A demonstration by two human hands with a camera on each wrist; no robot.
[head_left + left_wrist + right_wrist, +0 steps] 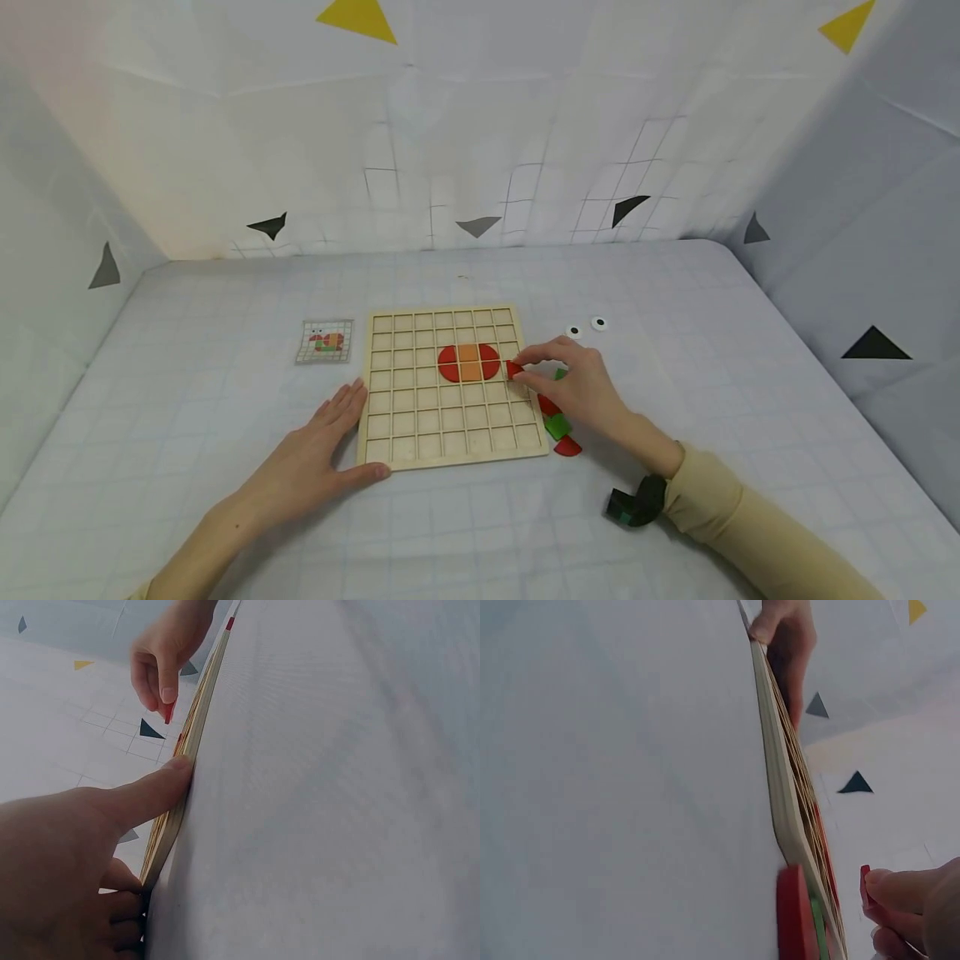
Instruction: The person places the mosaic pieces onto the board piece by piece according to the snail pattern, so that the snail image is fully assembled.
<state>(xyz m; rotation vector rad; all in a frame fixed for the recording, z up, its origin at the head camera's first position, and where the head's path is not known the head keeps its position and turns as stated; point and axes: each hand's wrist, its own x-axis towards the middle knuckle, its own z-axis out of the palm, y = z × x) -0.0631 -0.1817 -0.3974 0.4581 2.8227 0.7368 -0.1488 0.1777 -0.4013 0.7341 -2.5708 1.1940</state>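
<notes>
A wooden grid board lies on the table, with red quarter-circle pieces and orange square pieces set in its cells. My left hand rests at the board's lower left corner, thumb on the near edge and straight fingers along the left side. Above the board's right part, my right hand pinches a red quarter-circle piece between thumb and fingertips. In the right wrist view that red piece is held up off the board. Loose red and green pieces lie beside the board's right edge, partly under my right hand.
Two white eye pieces lie beyond my right hand. A small pattern card with a coloured figure on a grid is left of the board. A black wrist device sits by the right sleeve. A white cloth wall rises behind the table.
</notes>
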